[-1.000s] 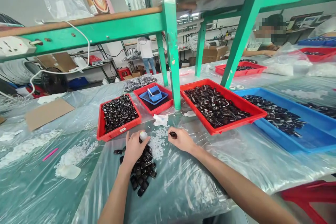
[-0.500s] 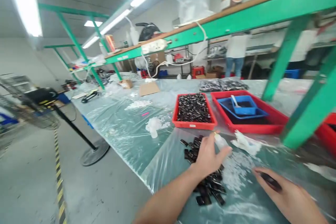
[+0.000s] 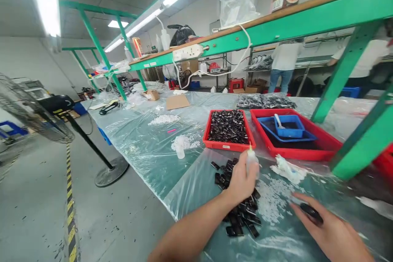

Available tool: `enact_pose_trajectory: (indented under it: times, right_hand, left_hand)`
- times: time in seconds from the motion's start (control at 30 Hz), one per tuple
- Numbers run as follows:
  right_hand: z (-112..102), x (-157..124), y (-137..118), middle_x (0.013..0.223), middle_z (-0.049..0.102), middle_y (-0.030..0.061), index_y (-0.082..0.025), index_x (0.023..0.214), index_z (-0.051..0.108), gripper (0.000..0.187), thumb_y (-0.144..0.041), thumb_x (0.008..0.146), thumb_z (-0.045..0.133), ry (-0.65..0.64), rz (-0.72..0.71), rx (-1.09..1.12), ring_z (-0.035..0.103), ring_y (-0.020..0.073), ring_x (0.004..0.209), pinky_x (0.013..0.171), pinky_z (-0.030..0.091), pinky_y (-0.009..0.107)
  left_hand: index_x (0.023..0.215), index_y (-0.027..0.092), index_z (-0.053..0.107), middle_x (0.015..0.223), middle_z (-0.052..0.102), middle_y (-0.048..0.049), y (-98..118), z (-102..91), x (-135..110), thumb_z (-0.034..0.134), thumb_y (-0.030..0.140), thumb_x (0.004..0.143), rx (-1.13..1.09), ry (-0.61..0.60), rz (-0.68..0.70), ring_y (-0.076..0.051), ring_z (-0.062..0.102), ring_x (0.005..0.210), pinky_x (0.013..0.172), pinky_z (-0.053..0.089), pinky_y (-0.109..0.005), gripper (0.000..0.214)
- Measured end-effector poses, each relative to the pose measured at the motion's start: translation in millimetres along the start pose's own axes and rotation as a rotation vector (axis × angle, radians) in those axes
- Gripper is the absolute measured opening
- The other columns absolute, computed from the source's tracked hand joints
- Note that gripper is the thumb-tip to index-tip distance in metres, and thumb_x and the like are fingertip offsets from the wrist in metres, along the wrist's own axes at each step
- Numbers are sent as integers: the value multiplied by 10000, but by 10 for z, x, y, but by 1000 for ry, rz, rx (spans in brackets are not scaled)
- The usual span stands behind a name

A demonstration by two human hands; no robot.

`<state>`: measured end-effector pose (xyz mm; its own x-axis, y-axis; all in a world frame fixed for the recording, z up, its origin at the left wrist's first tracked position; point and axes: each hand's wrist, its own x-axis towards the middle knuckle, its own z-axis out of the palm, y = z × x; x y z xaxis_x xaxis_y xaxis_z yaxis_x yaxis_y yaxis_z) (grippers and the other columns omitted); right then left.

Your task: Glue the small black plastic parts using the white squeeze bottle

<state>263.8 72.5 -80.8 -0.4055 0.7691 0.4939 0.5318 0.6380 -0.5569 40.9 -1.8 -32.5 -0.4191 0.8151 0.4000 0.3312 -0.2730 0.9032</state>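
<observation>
My left hand (image 3: pixel 241 182) is closed round a small white squeeze bottle (image 3: pixel 251 158) with its nozzle pointing up, above a heap of small black parts (image 3: pixel 238 213) on the plastic-covered table (image 3: pixel 153 151). My right hand (image 3: pixel 325 229), low at the right, pinches one small black part (image 3: pixel 310 212). Between the hands lies a patch of white granules (image 3: pixel 273 198).
A red tray of black parts (image 3: pixel 229 127) and a red tray holding blue containers (image 3: pixel 291 131) stand behind the heap. A crumpled white tissue (image 3: pixel 287 168) lies nearby. Green frame legs (image 3: pixel 362 139) rise at right. A standing fan (image 3: pixel 33 114) is left of the table. People work in the background.
The view swung left from the trays toward the table's end and floor. My left hand has tilted the bottle upright. My right hand still grips a black part.
</observation>
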Motion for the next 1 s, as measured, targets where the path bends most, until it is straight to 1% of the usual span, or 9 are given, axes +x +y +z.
enact_pose_trajectory:
  times: [0.03,0.17,0.27,0.33,0.5,0.6,0.7,0.87,1.0]
  right_hand:
    - [-46,-6,-87,528,637,-6,-307,1017,732,409,-621,766,657,-58,52,44,543,187,359,394,480,287]
    - [-161,-22,-346,741,702,38,-231,1067,656,360,-503,854,555,-47,171,224,647,197,585,555,534,290]
    - [-176,-33,-389,793,657,28,-222,1117,605,303,-396,915,461,-29,172,311,597,179,630,573,501,279]
    - [-168,-47,-386,850,636,24,-230,1159,555,283,-327,932,418,-7,162,383,595,170,678,629,509,283]
    - [-136,-58,-406,1021,674,66,-240,1322,401,367,-336,968,424,-1,206,570,603,148,637,669,531,317]
    - [-139,-32,-417,1054,710,86,-231,1257,461,351,-391,948,509,-18,257,672,628,149,619,636,521,312]
    - [-159,-6,-419,964,734,82,-205,1120,557,325,-453,913,593,-15,288,756,621,147,584,584,498,292]
    - [-184,2,-450,777,700,25,-186,1091,627,391,-529,902,634,-15,297,801,544,116,493,500,434,258]
    - [-168,-12,-481,764,709,9,-201,1083,584,393,-529,883,670,-42,307,859,534,105,492,516,430,246]
  left_hand:
    - [1287,202,541,1022,669,-77,-6,6,-3,448,545,986,-33,8,-11,-210,618,898,869,520,-364,466]
    - [1214,200,596,890,647,-45,-24,30,3,479,664,924,-200,112,-112,-172,593,745,690,512,-293,560]
    - [1025,175,608,640,527,22,-24,34,39,505,659,893,-405,97,-213,-121,463,518,487,396,-240,512]
    - [1010,179,582,606,497,40,-6,29,56,523,606,876,-495,66,-249,-108,420,470,434,333,-228,451]
    - [985,178,585,655,540,32,103,18,10,615,460,832,-643,-65,-319,-105,453,508,477,353,-237,322]
    - [921,159,620,673,540,18,170,20,-31,649,450,861,-718,-134,-394,-99,459,555,536,396,-236,299]
    - [860,152,629,687,536,11,225,27,-45,742,449,813,-865,-133,-511,-89,447,562,537,408,-224,321]
    - [826,153,608,643,439,46,275,34,-46,794,422,802,-1117,-133,-698,-59,365,496,474,362,-202,328]
    - [780,168,577,631,427,54,272,53,-56,841,364,761,-1090,-142,-663,-55,353,484,467,344,-201,330]
